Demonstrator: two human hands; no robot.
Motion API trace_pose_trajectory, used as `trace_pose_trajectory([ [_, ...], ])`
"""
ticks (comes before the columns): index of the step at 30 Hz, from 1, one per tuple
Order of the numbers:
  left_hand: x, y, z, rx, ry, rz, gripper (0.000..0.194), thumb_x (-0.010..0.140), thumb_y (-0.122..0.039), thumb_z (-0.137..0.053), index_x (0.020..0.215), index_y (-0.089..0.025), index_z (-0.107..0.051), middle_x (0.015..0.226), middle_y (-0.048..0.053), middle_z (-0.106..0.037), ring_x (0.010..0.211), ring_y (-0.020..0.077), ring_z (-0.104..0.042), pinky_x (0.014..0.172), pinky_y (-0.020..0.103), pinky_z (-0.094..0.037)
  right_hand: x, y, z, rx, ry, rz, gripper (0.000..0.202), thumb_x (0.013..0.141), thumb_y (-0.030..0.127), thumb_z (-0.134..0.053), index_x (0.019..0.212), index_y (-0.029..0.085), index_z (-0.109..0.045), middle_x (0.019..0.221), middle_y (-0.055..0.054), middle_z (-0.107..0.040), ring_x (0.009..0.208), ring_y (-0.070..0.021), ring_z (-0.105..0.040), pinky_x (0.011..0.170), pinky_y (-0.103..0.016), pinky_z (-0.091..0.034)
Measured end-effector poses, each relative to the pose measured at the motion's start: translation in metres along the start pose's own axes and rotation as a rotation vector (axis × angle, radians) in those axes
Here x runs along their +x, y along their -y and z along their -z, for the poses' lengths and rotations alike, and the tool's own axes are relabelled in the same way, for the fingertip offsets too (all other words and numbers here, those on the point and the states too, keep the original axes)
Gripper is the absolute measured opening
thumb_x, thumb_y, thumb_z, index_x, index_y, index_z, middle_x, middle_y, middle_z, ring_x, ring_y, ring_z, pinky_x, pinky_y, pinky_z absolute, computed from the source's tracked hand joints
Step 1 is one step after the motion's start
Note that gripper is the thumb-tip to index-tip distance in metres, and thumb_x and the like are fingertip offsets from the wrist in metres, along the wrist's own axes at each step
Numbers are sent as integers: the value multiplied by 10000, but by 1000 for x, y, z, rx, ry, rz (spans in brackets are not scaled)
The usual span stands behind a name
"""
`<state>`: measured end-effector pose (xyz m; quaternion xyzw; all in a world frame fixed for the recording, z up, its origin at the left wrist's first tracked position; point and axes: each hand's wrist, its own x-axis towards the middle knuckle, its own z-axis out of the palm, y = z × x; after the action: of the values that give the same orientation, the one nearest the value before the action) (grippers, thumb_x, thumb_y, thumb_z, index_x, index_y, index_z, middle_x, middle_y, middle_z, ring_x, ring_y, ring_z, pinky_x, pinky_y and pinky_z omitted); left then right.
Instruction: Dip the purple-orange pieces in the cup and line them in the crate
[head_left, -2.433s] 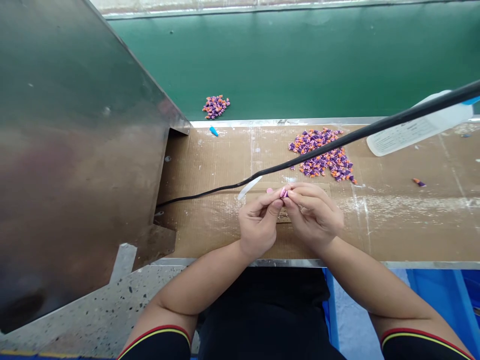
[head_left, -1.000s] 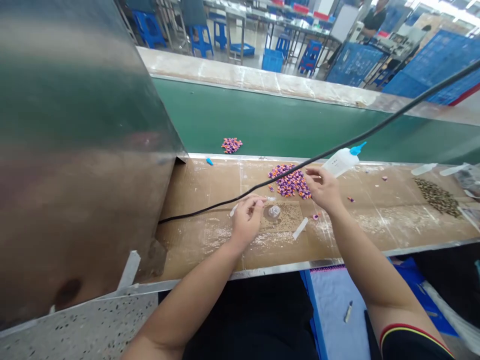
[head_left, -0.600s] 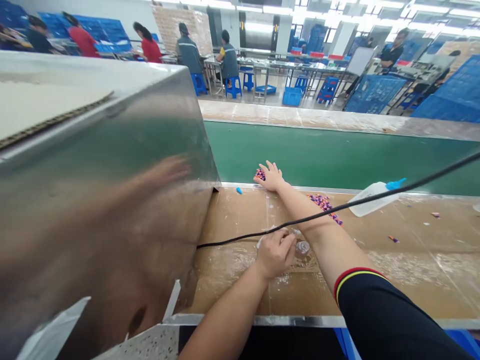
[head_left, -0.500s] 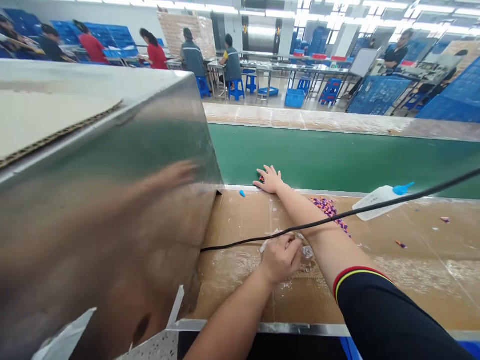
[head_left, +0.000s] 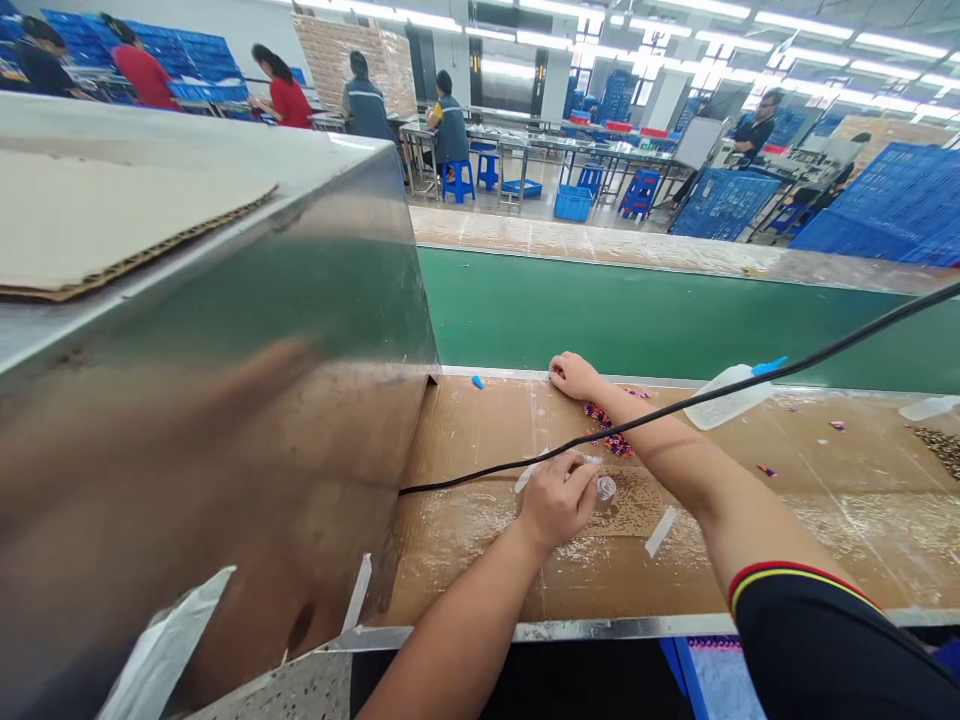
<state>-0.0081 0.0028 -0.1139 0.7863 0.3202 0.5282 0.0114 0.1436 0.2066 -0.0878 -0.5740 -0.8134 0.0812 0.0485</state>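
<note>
Hovering over or resting on the far metal edge (head_left: 510, 375) of the tabletop (head_left: 465, 430), I cannot tell which, the right hand (head_left: 574, 376) has its fingers bent inward. Whether it grasps something, I cannot tell, because the inside of the palm is hidden. The left hand (head_left: 559, 497) is nearer to the body, low over the tabletop, also with curled fingers; what is between them cannot be seen clearly. Just beside its fingertips, on the right, there is a small clear round object (head_left: 605, 488), but I cannot tell if they touch.

The purple and orange pieces (head_left: 619, 443) lie in a loose heap on the tabletop, between the two hands and partly behind the black cable (head_left: 517, 462) and the right arm. One loose piece (head_left: 766, 470) lies apart, farther to the right. A blue cap (head_left: 477, 382) is near the far edge, on the left side. A white bottle (head_left: 724, 398) with a blue nozzle lies on its side, to the right of the right hand. Beyond the metal edge runs a green surface (head_left: 675, 310), and at the left stands a big metal housing (head_left: 352, 400).
</note>
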Motion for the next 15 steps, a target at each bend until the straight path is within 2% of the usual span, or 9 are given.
trace_pose_trajectory([
  [5, 3, -4, 1, -44, 8, -3, 189, 1034, -191, -535, 993, -187, -719, 881, 71, -682, 786, 181, -688, 719, 296, -588, -69, -22, 27, 2, 37, 78, 111, 972, 239, -699, 967, 183, -794, 1009, -128, -767, 1032, -269, -703, 999, -366, -531],
  [8, 2, -3, 1, -66, 7, 6, 204, 1040, -199, -535, 1014, -182, -736, 902, 83, -690, 813, 192, -697, 742, 310, -603, -104, -39, 48, 40, -35, 65, 195, 1017, 309, -640, 1076, 222, -804, 1149, -123, -778, 1143, -270, -715, 1053, -404, -554],
  [11, 1, -2, 0, -98, 7, 30, 202, 1038, -193, -555, 1048, -180, -756, 938, 98, -704, 870, 203, -719, 788, 319, -625, -148, -64, 58, 111, -258, -10, 294, 1034, 377, -572, 1146, 220, -795, 1180, -129, -791, 1147, -281, -733, 1047, -460, -587],
  [13, 0, -2, 0, -126, -3, 61, 203, 1050, -200, -561, 1055, -178, -763, 942, 96, -705, 895, 203, -727, 818, 316, -630, -185, -80, 54, 177, -461, -113, 323, 1009, 439, -579, 1104, 217, -793, 1084, -117, -812, 1027, -279, -763, 958, -464, -627],
  [15, -2, -3, 0, -153, -11, 105, 212, 1066, -224, -563, 1055, -185, -771, 943, 88, -704, 905, 197, -727, 827, 307, -627, -222, -92, 45, 213, -593, -229, 359, 1001, 484, -555, 1059, 214, -784, 990, -105, -817, 893, -262, -771, 837, -436, -650],
])
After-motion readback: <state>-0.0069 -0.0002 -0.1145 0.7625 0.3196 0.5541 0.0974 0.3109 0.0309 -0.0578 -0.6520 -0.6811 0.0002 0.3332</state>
